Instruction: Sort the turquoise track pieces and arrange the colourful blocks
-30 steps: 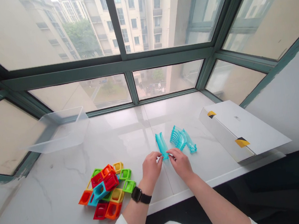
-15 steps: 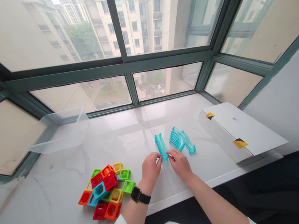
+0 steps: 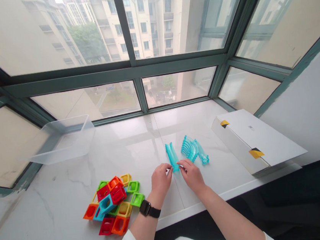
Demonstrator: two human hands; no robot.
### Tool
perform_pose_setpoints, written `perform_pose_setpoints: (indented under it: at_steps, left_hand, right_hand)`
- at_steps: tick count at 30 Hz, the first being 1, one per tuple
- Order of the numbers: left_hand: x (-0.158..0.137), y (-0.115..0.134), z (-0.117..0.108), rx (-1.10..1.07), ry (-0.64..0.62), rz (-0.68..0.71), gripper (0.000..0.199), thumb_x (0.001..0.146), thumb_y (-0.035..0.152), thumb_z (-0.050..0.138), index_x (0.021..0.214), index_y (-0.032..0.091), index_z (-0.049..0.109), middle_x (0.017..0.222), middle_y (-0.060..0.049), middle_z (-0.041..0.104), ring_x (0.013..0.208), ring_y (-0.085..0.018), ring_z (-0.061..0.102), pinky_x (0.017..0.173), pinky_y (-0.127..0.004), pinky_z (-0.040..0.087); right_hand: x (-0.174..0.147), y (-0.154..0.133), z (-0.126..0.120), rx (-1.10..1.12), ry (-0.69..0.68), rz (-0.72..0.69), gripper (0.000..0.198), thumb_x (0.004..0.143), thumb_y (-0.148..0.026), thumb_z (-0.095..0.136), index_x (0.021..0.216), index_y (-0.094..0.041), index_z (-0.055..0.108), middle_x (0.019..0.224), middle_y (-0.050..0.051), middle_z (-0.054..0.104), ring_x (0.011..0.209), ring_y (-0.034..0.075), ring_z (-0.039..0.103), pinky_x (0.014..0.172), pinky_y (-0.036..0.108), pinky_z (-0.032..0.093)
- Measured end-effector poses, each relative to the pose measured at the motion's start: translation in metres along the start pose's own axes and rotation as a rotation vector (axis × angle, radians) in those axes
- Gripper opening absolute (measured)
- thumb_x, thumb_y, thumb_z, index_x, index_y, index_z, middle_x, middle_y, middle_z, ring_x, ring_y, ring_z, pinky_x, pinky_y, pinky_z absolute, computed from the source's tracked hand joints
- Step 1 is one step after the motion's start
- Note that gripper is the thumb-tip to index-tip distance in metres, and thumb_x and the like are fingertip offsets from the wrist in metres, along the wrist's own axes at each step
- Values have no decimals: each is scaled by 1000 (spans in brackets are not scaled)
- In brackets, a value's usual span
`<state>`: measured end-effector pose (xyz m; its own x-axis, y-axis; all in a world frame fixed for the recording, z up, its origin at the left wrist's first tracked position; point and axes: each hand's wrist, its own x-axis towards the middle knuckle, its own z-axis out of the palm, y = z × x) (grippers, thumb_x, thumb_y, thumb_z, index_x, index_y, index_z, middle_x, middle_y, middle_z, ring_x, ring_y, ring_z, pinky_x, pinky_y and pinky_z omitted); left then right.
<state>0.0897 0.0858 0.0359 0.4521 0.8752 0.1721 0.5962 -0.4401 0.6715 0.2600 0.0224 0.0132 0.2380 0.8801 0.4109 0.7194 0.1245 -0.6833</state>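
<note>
A straight, clear turquoise plastic track piece [image 3: 171,155] lies on the white marbled ledge. My left hand [image 3: 161,178] pinches its near end from the left, thumb and fingertips together. From the right, my right hand [image 3: 190,173] pinches the same near end. Just beyond my right hand rests a curved, ribbed turquoise track piece [image 3: 189,148], with a shorter turquoise track piece [image 3: 202,153] beside it. To the left of my left hand is a pile of colourful plastic blocks [image 3: 111,202] with round openings, in red, orange, yellow, green and blue.
A clear plastic bin [image 3: 64,146] stands at the back left against the window frame. On the right sits a white box [image 3: 261,137] with yellow-and-black tabs. Windows [image 3: 139,68] bound the ledge at the back, and its front edge [image 3: 193,211] runs under my forearms.
</note>
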Motion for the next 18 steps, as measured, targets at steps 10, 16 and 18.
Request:
perform_pose_setpoints:
  at_steps: [10,16,18]
  left_hand:
    - [-27,-3,-30,-90,23,-23,12,100,31,59,101,25,70,95,-3,76,86,-20,71,79,-32,54]
    - [-90,-22,-78,-68,58,-33,35,108,41,44,87,26,67,84,-3,72,82,-21,68,76,-33,53]
    - [-110,-34,-96,-38,141,-10,31,107,40,46,90,27,68,90,-4,74,88,-23,69,82,-35,54]
  right_hand:
    - [-44,-12,-4,59,-4,53,45,99,-20,53,142,-28,62,126,11,64,75,15,71,65,30,65]
    - [-91,-4,-12,75,-117,28,39,97,-15,50,130,-28,66,105,7,70,73,19,70,71,33,65]
    - [-97,-1,-13,76,-149,18,36,97,-15,49,126,-28,67,102,7,70,78,21,71,74,34,65]
